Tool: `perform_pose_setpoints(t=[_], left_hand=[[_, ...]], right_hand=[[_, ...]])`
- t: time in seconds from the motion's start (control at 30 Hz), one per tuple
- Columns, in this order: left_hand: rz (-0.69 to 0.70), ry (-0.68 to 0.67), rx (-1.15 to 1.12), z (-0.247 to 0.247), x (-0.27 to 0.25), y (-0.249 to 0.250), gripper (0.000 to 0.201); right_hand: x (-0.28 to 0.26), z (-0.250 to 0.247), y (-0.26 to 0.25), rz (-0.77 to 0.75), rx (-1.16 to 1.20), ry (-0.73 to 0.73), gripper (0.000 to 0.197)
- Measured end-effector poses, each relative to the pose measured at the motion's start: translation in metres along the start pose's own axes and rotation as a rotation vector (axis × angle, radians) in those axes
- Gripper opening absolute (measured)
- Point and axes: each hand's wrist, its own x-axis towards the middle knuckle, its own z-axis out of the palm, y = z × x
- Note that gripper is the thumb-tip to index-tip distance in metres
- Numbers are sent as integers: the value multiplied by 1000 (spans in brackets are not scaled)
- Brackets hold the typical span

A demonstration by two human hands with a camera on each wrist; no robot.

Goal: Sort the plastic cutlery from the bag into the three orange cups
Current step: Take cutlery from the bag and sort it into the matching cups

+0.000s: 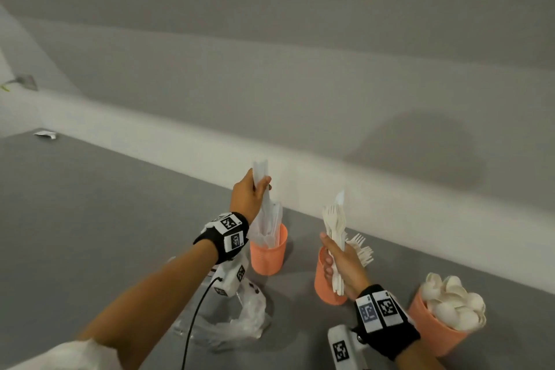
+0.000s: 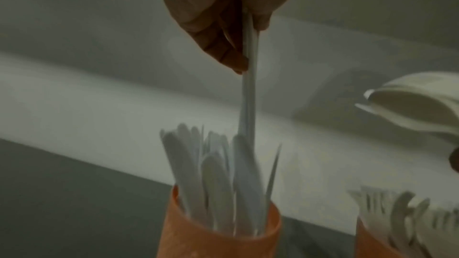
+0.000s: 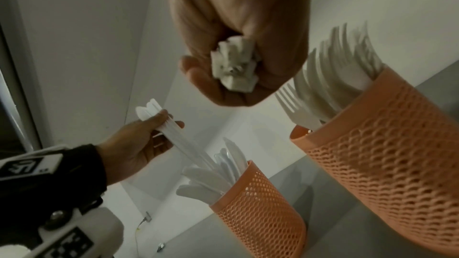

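My left hand (image 1: 250, 189) pinches a few white plastic knives (image 1: 264, 204) by their upper ends, their lower ends inside the left orange cup (image 1: 268, 255), which holds several knives (image 2: 218, 174). In the left wrist view the fingers (image 2: 221, 46) curl round the thin stack (image 2: 248, 95) above that cup (image 2: 218, 231). My right hand (image 1: 342, 267) grips a bundle of white forks (image 1: 335, 228) upright in front of the middle orange cup (image 1: 322, 282), where more forks (image 1: 360, 248) stand. The handle ends (image 3: 234, 66) show in my fist. A third orange cup (image 1: 432, 330) at right is full of white spoons (image 1: 453, 300).
A crumpled clear plastic bag (image 1: 237, 318) lies on the grey surface (image 1: 90, 204) under my left forearm. A black cable (image 1: 195, 318) runs by it. A white wall (image 1: 270, 84) stands just behind the cups. A small scrap (image 1: 45, 134) lies far left.
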Motion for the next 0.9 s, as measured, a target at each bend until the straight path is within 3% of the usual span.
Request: perform_pose_setpoints(t=[0.13, 0.2, 0.3, 0.5, 0.57, 0.77, 0.83, 0.9], left_hand=[[-67, -241, 214, 10, -6, -24, 19], [-93, -270, 235, 13, -8, -31, 33], [-16, -271, 291, 17, -9, -32, 50], [151, -352, 545, 27, -11, -33, 29], [171, -367, 539, 29, -18, -38, 41], [273, -490, 621, 32, -31, -39, 105], [232, -432, 554, 33, -34, -20, 96], [127, -368, 274, 38, -37, 2, 72]], right_hand=[[-4, 3, -2, 39, 4, -41, 33], [-3, 3, -2, 52, -3, -62, 33], [-1, 3, -3, 92, -8, -87, 33], [-3, 2, -3, 90, 25, -95, 36], [-3, 0, -2, 100, 35, -106, 35], [-3, -3, 0, 141, 119, -180, 30], [-4, -3, 1, 161, 184, -215, 31], [-6, -2, 0, 174, 260, -273, 30]])
